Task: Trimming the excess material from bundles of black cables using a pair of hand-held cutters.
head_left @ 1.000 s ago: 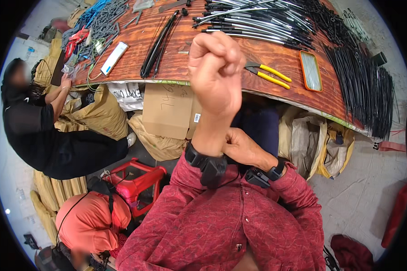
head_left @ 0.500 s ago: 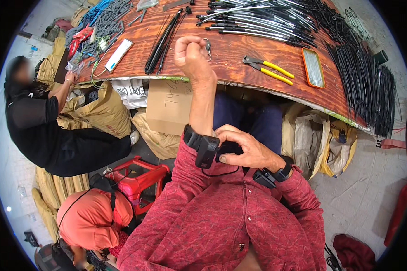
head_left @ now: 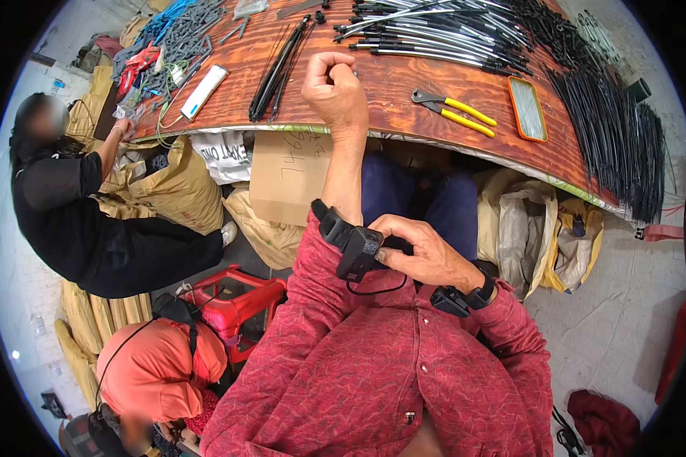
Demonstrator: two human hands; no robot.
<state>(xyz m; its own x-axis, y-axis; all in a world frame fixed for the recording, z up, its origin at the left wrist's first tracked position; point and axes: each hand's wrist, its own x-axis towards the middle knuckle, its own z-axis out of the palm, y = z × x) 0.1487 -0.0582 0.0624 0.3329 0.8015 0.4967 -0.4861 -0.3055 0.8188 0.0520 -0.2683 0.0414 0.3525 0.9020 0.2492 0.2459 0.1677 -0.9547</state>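
Note:
My left hand is raised at the front edge of the table with its fingers curled in. A little dark bit shows beside its fingers, too small to name, and whatever the palm holds is hidden. A black boxy device is strapped on my left wrist, a thin black cable looping below it. My right hand has thumb and fingers on that device, gripping its right side. A similar black device sits on my right wrist. To the right of my left hand, yellow-handled pliers lie on the wooden table.
An orange-rimmed tray, bundles of black rods and silver-black rods lie on the table. A white power bank is at left. Sacks and a cardboard box stand underneath. Two people are at left, near a red stool.
My right hand has shifted its hold on the left wrist device, which has turned and moved slightly right. My left fist has turned and risen a little; the ring-shaped thing beside it is now mostly hidden.

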